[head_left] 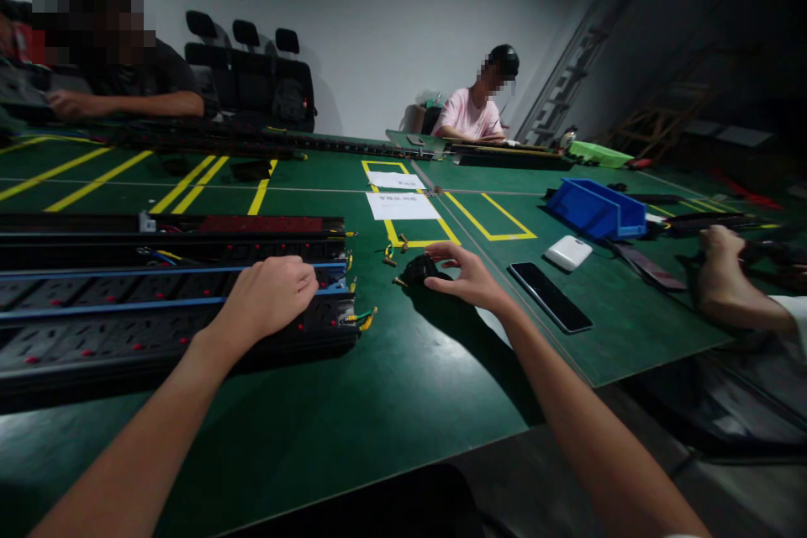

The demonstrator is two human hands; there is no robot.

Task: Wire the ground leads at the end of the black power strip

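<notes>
And here on the green worktop, the socket strips lie side by side toward the near left, long axes running left to right, roughly along the near edge! Their wired ends point right, with short yellow-and-green wires poking out; the other ends run out of view on the left, and the socket faces of the nearer ones look up. The left hand rests over the strips close to those wired ends, fingers bent and together, covering part of the sockets; whether it grips, I can't tell. Over to the right, the right hand curves thumb and fingers about a small black piece, just past the strip ends and set in from the near edge; the grasp is narrow, but how firm can't be told, and the dark rounded shape hides which way it points. Crowding that piece on its left and far side: small brass-coloured bits and a short loose wire. Beyond them, two paper sheets lie among yellow tape lines. Right of the hand, a phone lies slanted toward the near edge, a white case just beyond it, then a blue bin farther in. At the right edge, another person's arm reaches in, and across the far side someone in a pink shirt sits bent forward!
</notes>
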